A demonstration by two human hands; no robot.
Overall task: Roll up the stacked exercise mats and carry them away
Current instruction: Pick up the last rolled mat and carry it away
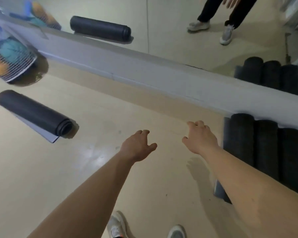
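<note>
Both arms are stretched forward, the left hand [138, 145] and right hand [200, 137] loosely spread, nothing held. The rolled mat [34, 115] is laid lengthwise from far left to near right.

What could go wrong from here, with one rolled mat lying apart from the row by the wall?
1. The lone rolled mat has a loose end sticking out flat under it, so it may unroll when lifted.
2. It lies near the wire basket of balls, and swinging it up could knock the basket.
3. The left hand and right hand are both empty. A one-handed grab might let the roll sag.
</note>
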